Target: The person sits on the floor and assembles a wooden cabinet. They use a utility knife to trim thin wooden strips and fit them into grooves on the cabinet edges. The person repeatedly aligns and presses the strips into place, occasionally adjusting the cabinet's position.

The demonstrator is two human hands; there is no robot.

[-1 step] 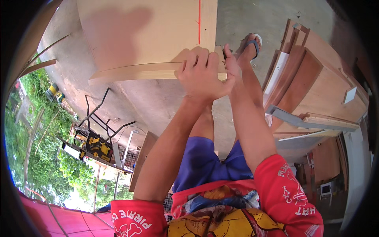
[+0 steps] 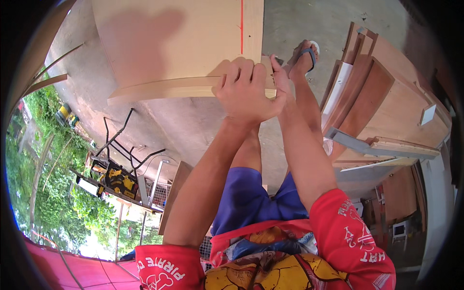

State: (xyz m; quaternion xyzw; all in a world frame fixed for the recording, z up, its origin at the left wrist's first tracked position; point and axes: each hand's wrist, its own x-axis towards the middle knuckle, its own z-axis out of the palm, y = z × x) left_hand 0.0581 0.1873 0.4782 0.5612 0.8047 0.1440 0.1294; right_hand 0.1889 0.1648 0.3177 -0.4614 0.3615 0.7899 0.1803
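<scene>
A pale wooden panel [image 2: 145, 46] with a red line near its right side lies in front of me. Along its near edge runs a light wood strip [image 2: 169, 89], slightly bowed in the view. My left hand [image 2: 245, 91] is closed over the strip close to the panel's near right corner, knuckles up. Right beside it, touching or nearly so, my right hand [image 2: 282, 83] is at the corner with its thumb pointing up. A small dark thing [image 2: 279, 62] shows by that thumb; its kind is unclear. The right fingers are mostly hidden.
To the left, a power tool with yellow parts [image 2: 121, 181] stands by a black-legged stand [image 2: 118, 137]. Boards and wooden panels [image 2: 367, 92] lean at the right, with a grey bar [image 2: 357, 145] across them. My sandalled foot [image 2: 305, 57] is on the concrete floor [image 2: 193, 125].
</scene>
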